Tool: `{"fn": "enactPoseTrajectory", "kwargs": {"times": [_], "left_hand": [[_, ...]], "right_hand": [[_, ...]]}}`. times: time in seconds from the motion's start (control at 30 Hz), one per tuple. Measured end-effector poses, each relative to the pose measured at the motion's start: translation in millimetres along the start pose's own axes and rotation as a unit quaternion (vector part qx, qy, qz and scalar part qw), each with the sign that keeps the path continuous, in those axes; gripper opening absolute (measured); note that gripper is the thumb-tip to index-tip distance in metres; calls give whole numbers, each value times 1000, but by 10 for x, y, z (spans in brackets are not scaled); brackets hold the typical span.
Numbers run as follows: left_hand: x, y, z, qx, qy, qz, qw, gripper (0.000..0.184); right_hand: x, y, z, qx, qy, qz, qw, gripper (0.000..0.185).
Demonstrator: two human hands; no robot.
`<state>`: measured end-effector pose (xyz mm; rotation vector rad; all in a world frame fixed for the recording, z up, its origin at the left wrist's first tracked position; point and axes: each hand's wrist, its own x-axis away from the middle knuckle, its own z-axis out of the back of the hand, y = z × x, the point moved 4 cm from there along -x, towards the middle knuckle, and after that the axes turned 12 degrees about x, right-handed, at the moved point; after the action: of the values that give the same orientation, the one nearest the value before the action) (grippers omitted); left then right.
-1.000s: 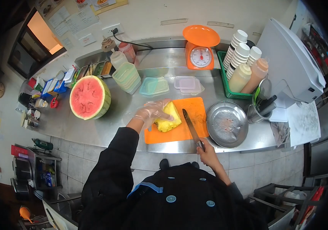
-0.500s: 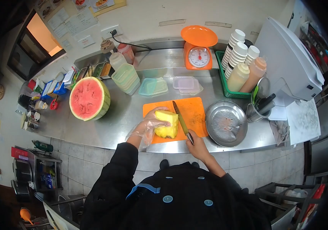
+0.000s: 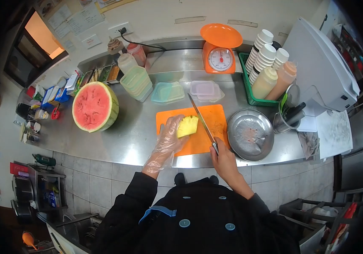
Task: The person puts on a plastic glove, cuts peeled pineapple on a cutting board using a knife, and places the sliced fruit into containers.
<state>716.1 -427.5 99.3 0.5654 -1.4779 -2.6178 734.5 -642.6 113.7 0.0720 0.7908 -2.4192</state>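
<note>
My left hand [image 3: 171,134], in a clear plastic glove, is closed around a yellow peeled piece of pineapple [image 3: 187,126]. Beneath it lies an orange cutting board [image 3: 215,120]. My right hand [image 3: 224,161] appears bare and grips the handle of a long knife [image 3: 203,121]. The blade points away from me, slanting up and left above the board, just right of the pineapple and apart from it. Part of the fruit is hidden behind the gloved fingers.
Right of the board stands a round metal pan [image 3: 250,148]. A halved watermelon [image 3: 91,106] sits at the left. Behind are stacked plastic containers [image 3: 136,82], lids [image 3: 168,92], an orange scale [image 3: 219,59] and a green basket [image 3: 243,78] with cups and bottles.
My left hand has turned the pineapple, so a different, smaller-looking face shows, and more of the glove is visible. The knife has shifted slightly left at its tip and away from me.
</note>
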Motion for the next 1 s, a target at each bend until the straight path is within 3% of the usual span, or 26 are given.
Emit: {"fn": "enactPoseTrajectory", "kwargs": {"times": [0.1,0.4,0.53,0.7,1.0], "left_hand": [[-88,70,33,-81,-49,52,994,71],[-145,71,52,27,-62,134,989,72],[-167,80,58,-21,-71,160,984,71],[-149,293,21,-104,-54,75,990,64],[-81,162,-86,-115,-14,74,991,67]], "right_hand": [[25,-105,-32,23,-31,15,999,31],[15,-205,-151,84,-71,1,994,31],[-21,-215,-161,118,-75,5,990,28],[-116,-249,-256,208,-112,45,971,19],[-363,-142,-385,168,-104,102,975,12]]}}
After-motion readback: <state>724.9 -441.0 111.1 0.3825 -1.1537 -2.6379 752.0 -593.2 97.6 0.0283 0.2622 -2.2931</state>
